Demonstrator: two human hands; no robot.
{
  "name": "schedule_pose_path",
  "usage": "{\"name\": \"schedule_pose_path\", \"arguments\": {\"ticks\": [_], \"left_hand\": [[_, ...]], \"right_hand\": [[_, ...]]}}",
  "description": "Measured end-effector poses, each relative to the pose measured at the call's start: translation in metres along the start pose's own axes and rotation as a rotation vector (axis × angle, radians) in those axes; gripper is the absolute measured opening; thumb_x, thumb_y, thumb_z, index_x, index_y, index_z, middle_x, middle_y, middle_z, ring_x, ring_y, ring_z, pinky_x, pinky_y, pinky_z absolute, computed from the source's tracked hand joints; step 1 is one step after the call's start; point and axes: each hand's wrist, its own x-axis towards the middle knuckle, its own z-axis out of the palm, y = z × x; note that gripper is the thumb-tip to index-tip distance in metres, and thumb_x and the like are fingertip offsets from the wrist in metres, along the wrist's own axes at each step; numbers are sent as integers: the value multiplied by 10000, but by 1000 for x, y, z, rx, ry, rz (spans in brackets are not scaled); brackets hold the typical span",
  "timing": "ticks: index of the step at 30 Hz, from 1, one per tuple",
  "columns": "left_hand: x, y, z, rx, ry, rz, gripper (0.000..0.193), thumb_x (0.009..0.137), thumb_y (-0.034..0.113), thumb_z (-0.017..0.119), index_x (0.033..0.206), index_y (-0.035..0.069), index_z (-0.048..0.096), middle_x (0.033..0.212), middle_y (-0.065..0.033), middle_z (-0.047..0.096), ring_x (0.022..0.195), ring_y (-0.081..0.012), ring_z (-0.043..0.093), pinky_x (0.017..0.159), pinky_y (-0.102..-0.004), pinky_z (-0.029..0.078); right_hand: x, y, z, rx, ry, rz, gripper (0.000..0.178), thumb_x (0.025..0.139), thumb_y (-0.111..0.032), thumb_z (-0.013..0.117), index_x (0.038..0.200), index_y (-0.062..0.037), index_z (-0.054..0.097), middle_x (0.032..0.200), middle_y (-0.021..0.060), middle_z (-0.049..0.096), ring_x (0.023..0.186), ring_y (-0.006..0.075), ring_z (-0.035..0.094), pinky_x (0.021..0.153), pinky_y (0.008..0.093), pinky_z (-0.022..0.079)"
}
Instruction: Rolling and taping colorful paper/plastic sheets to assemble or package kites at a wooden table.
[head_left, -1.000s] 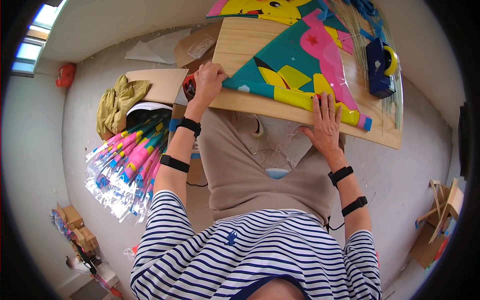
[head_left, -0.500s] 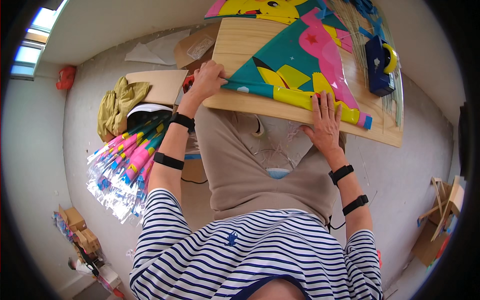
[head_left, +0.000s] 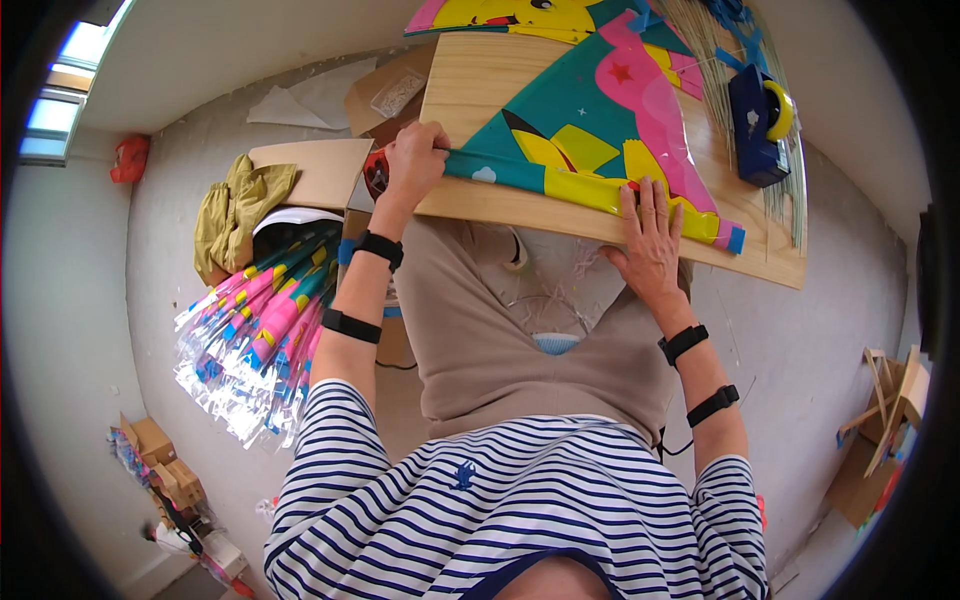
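Head view: the plastic sheet (head_left: 585,130) lies along the near edge of the table (head_left: 465,85); the left hand (head_left: 413,165) pinches its left tip, the right hand (head_left: 652,245) presses flat, fingers extended. Slipping there could let the rolled edge (head_left: 580,193) unroll.

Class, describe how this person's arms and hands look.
The short white sleeves carry narrow navy stripes. Each arm wears two black bands: a wrist band and a forearm band higher up. The left hand and right hand are ungloved.
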Motion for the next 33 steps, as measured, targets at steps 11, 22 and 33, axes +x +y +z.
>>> {"name": "schedule_pose_path", "arguments": {"ticks": [11,22,33], "left_hand": [[-77,61,46,342,-28,515,757,900,445,692,1525,91,454,1642,-78,355,1542,-279,268,1228,-637,105],[-70,17,19,323,-133,485,995,859,629,629,1617,94,271,1695,-71,242,1562,-265,217,1258,-556,103],[-88,83,29,434,-44,502,1133,747,694,713,1560,-9,354,1647,-171,322,1548,-327,244,1245,-584,102]], "right_hand": [[1,0,3,-4,-9,20,1119,679,-384,886,1609,-137,315,1689,172,216,1563,361,196,1218,635,158],[-2,1,0,-11,-7,10,1119,684,-373,883,1614,-140,305,1691,163,213,1566,350,194,1220,631,160],[-1,0,3,72,81,27,1051,668,-328,889,1568,-137,380,1650,159,307,1537,346,270,1221,620,179]]}}
